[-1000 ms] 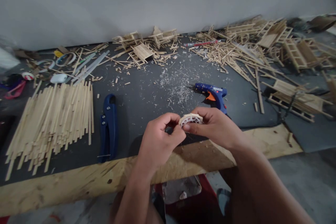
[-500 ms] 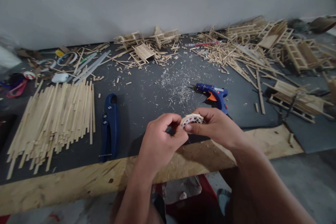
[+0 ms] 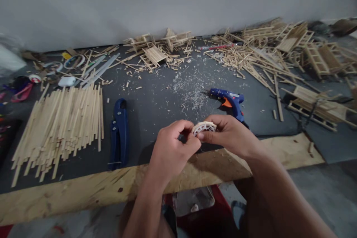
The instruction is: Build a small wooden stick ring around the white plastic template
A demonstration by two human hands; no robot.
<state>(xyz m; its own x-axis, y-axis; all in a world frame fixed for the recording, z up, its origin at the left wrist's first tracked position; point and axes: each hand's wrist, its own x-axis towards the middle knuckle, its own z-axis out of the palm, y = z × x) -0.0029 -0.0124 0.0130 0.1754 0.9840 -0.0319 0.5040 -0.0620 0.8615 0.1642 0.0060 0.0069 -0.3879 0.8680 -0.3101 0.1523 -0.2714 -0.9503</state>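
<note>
Between my two hands, just above the table's front edge, is a small round ring of short wooden stick pieces [image 3: 206,124] with whitish bits inside it. My left hand [image 3: 174,145] pinches its left side between thumb and fingers. On the right side my right hand [image 3: 228,134] grips it, thumb in front and fingers behind, so part of the ring is hidden. Just beyond my right hand lies a blue glue gun [image 3: 228,98] with an orange trigger and a small red light. A blue pipe cutter [image 3: 119,134] rests to the left of my left hand.
Bundled wooden sticks [image 3: 64,126] cover the left side. Loose glue sticks [image 3: 102,68] and tape rolls [image 3: 74,62] lie behind them. Glue strings [image 3: 192,91] litter the middle. Small wooden chair-like models [image 3: 320,59] crowd the right, near a stick pile [image 3: 240,57]. A plank [image 3: 83,191] edges the table.
The view has shifted slightly, so the table things sit a little further right. Both hands keep their hold on the ring with hardly any movement.
</note>
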